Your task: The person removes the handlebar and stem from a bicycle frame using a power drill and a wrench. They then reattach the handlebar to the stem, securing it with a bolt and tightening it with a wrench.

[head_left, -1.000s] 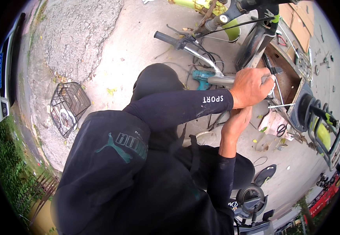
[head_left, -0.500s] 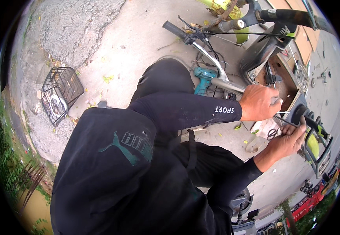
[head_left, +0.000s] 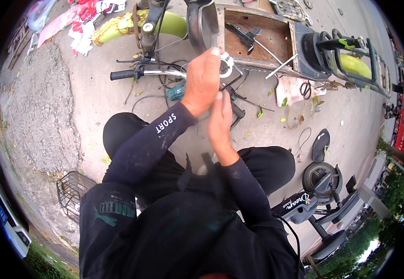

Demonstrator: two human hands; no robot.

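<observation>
My left hand (head_left: 203, 83) is closed, gripping a silvery-white ring-shaped clamp (head_left: 228, 66) at its fingertips. Just below it, my right hand (head_left: 220, 123) has its fingers nearly straight and close together. A thin black L-shaped hex key (head_left: 234, 81) runs from the right fingertips up beside the clamp; the exact grip is partly hidden. Under my hands lies a handlebar (head_left: 164, 73) with a black grip and brake lever. A teal power drill (head_left: 176, 91) is partly covered by my left wrist.
Beyond my hands stands an electric bike frame (head_left: 299, 69) with an open box (head_left: 257, 55) in it. Scissors (head_left: 305, 90) lie on the ground at right. A black wire basket (head_left: 74, 188) is at left. A second vehicle's wheel (head_left: 320, 179) shows at lower right.
Both hands have come away from the bike's open box and closer to my body, near each other. My view has turned toward the right. The white ring now shows at my left fingertips.
</observation>
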